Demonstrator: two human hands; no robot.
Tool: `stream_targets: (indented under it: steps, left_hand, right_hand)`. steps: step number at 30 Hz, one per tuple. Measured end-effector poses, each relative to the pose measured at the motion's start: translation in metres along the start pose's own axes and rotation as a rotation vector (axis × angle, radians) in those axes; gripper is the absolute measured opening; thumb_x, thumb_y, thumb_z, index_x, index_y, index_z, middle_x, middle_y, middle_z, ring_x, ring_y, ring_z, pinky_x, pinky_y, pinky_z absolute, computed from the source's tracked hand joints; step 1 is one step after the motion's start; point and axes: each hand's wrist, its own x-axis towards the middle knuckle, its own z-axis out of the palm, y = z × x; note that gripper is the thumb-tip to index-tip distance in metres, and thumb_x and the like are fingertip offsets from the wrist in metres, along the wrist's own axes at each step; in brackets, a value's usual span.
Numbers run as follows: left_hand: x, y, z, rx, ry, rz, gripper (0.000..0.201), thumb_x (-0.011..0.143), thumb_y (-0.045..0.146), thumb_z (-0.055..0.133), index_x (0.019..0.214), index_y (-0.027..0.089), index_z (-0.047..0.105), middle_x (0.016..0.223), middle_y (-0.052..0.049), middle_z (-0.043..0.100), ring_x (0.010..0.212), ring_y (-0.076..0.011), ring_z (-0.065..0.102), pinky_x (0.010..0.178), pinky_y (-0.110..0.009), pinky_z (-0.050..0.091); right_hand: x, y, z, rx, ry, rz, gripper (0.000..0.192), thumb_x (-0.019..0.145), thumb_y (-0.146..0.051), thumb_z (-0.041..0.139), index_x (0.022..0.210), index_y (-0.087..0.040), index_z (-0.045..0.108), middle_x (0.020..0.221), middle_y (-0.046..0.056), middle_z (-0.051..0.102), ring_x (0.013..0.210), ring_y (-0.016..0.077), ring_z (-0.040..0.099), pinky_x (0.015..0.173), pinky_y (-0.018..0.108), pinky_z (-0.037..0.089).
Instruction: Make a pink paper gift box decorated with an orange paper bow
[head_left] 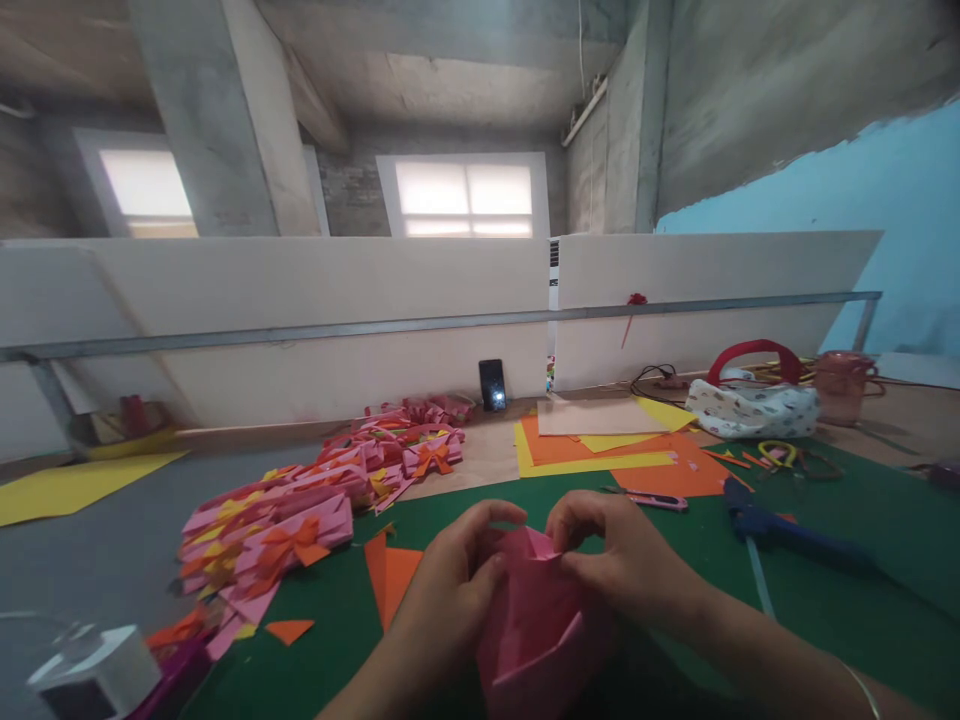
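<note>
Both of my hands grip a folded pink paper piece [534, 625] low in the middle of the view, above the green mat [825, 610]. My left hand [457, 575] pinches its left upper edge. My right hand [626, 555] pinches the right upper edge, fingers curled over the fold. The paper forms an open pocket or box shape, and its lower part runs down towards me.
A long row of finished pink paper pieces with orange bows [300, 520] lies to the left. Orange scraps [394, 580] sit beside my left hand. Stacked orange and yellow sheets [592, 445], a pink cutter [656, 500], a blue glue gun [780, 530], a patterned bag [750, 405] and a phone [493, 384] lie beyond.
</note>
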Motion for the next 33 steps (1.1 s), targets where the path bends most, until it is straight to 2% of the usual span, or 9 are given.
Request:
stream_targets:
  steps: [7,12,14,20,27,33]
  left_hand:
    - [0.001,0.0,0.001,0.065,0.041,0.011,0.028,0.072,0.014,0.043,0.098,0.019,0.053,0.077,-0.002,0.062,0.067,-0.0144,0.055,0.061,-0.026,0.041]
    - [0.0,0.001,0.002,-0.028,0.042,0.019,0.027,0.071,0.014,0.044,0.096,0.019,0.054,0.074,0.0,0.061,0.064,-0.012,0.053,0.057,-0.023,0.039]
    - [-0.001,0.001,0.003,-0.067,0.039,0.018,0.029,0.069,0.013,0.044,0.095,0.02,0.055,0.074,0.0,0.061,0.06,-0.0109,0.052,0.054,-0.022,0.037]
    - [0.0,0.001,0.003,-0.092,0.031,0.026,0.027,0.07,0.016,0.045,0.094,0.02,0.056,0.078,-0.001,0.063,0.064,-0.0128,0.055,0.055,-0.022,0.038]
    - [-0.001,-0.002,0.002,0.004,0.014,0.052,0.028,0.073,0.013,0.043,0.095,0.021,0.058,0.082,-0.001,0.062,0.071,-0.0132,0.054,0.061,-0.023,0.041]
    - [-0.003,0.012,0.007,0.035,0.064,0.057,0.02,0.08,0.034,0.047,0.083,0.018,0.06,0.077,-0.001,0.06,0.069,-0.0141,0.054,0.059,-0.022,0.041]
  right_hand:
    - [0.001,-0.003,-0.006,0.055,0.035,-0.054,0.014,0.059,-0.004,0.069,0.057,-0.016,0.063,0.069,0.0,0.064,0.068,0.0132,0.058,0.062,0.023,0.044]
    - [0.001,0.002,-0.007,0.085,0.042,-0.099,0.006,0.063,-0.012,0.072,0.061,-0.017,0.068,0.07,0.001,0.065,0.068,0.0137,0.06,0.062,0.023,0.046]
    - [0.001,0.003,-0.007,0.076,0.035,-0.109,0.002,0.067,-0.015,0.07,0.066,-0.018,0.071,0.073,0.002,0.067,0.069,0.014,0.061,0.062,0.023,0.047]
    - [-0.001,-0.001,-0.006,0.019,0.03,-0.122,0.011,0.077,-0.021,0.06,0.075,-0.019,0.07,0.075,0.002,0.068,0.072,0.014,0.061,0.065,0.024,0.047]
    - [-0.003,-0.003,-0.002,-0.069,0.025,-0.161,0.015,0.077,-0.01,0.051,0.071,-0.018,0.063,0.072,-0.001,0.064,0.07,0.0121,0.058,0.064,0.022,0.043]
    - [-0.005,-0.005,0.0,-0.144,0.031,-0.183,0.009,0.077,-0.014,0.055,0.072,-0.018,0.061,0.071,0.0,0.064,0.068,0.0128,0.057,0.063,0.023,0.043]
